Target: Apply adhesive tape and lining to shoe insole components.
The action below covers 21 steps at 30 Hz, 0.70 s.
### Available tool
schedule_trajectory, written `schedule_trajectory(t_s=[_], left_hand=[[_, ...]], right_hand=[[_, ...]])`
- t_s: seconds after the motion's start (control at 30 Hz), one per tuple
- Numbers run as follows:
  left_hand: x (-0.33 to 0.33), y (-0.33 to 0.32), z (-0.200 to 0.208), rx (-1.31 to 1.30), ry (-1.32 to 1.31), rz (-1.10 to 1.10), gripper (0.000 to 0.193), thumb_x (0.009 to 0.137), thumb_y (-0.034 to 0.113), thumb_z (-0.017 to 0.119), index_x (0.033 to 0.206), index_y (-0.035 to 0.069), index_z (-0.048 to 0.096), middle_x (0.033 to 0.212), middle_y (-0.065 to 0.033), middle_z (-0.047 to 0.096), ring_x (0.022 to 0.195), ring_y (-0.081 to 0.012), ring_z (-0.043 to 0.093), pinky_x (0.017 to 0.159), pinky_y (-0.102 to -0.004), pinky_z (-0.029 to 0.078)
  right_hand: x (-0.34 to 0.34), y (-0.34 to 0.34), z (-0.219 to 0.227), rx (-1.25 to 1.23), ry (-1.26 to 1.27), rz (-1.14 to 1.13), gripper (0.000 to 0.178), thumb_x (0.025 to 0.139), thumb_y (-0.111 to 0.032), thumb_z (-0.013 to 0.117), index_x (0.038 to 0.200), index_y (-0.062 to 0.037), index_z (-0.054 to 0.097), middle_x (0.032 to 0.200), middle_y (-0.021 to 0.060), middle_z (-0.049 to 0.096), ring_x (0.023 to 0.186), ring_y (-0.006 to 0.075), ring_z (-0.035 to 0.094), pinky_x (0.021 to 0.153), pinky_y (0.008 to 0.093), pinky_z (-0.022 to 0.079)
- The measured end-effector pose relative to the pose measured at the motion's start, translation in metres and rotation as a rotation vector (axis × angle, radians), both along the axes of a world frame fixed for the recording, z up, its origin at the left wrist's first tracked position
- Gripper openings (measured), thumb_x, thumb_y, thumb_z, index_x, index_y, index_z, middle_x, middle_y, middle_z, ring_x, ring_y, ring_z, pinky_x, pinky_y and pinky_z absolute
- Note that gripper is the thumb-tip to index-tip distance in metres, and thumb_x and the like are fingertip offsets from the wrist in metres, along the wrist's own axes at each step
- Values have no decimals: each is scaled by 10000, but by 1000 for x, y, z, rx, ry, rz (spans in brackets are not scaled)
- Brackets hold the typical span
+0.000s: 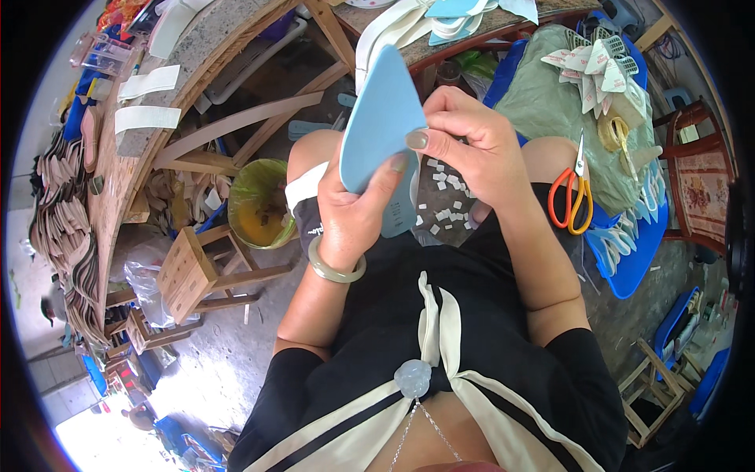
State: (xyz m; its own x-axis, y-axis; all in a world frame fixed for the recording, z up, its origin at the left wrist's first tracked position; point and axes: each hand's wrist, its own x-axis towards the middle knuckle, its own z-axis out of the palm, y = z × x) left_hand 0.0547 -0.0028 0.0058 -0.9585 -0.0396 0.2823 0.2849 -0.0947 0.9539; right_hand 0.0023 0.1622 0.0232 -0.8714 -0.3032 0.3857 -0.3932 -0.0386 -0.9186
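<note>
A pale blue insole (383, 118) is upright in my left hand (360, 206), thumb across its face, fingers behind. My right hand (480, 145) meets its right edge, thumb and forefinger pinched together; whatever lies between them is too small to make out. Below the left thumb shows another light blue piece with faint print (401, 214), partly hidden. Small white squares (446, 214) lie scattered on a dark surface over my lap, behind the right wrist. Scissors (581, 167) with red and orange handles rest by my right knee, points away from me.
A wooden stool (189, 271) and a green-lined bucket (255, 185) stand to the left. White strips (147, 118) lie on the left bench. At right, white triangular pieces (602, 75) and a tape roll (612, 132) sit on a greenish plastic bag (535, 102). A blue tray (629, 263) holds insoles.
</note>
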Motion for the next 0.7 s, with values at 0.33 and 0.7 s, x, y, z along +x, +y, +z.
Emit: schedule_trajectory(t_s=[0.33,0.7], left_hand=[[-22,-4,-6,233,102,-205,759,925,491,483,1453,29,194,1471,-213,286,1366,-331,284,1113,-462,244],[-11,-12,14,763,-45,-158,572,967,431,418,1349,8,376,1297,-231,501,1213,-346,487,1021,-441,383]], right_hand=[[0,-32,-14,-287,-487,226,275,928,-216,586,1050,23,648,839,-8,569,636,47,484,566,182,360],[19,-32,-17,-92,-133,-33,166,869,-87,640,1011,-23,697,800,43,644,711,63,570,615,196,441]])
